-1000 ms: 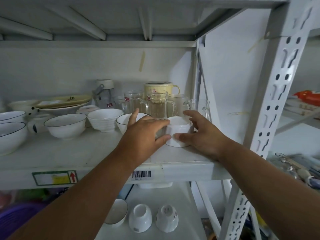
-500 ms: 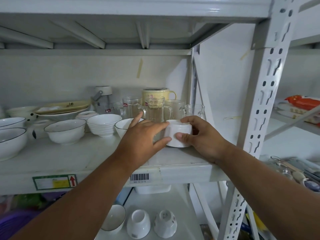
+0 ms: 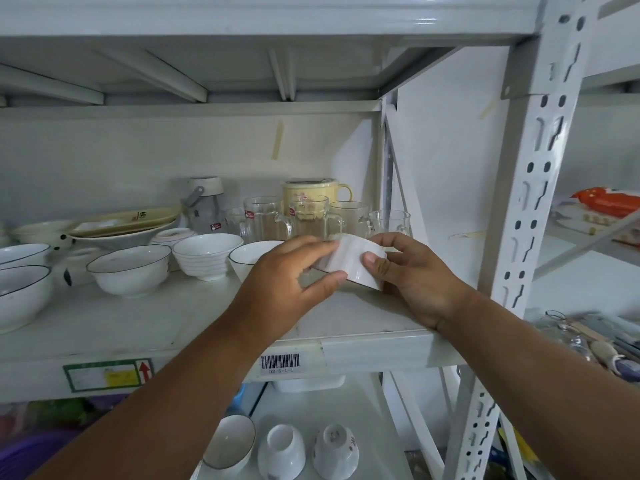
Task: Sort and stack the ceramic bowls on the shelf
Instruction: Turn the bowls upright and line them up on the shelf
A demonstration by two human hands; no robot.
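Note:
A small white ceramic bowl is upside down and tilted, lifted a little above the white shelf. My left hand grips its left side with thumb below and fingers over the top. My right hand holds its right side, thumb on the front wall. Behind my left hand stands a black-rimmed white bowl, partly hidden. Further left are a ribbed white bowl, another black-rimmed bowl and a large bowl at the left edge.
Glass mugs and a yellow mug stand at the back, with stacked plates to the left. A perforated upright post bounds the shelf on the right. On the lower shelf sit a bowl and two upturned cups.
The small white bowl has been lifted off the shelf and tipped to a slant between both hands. The view has shifted slightly downward.

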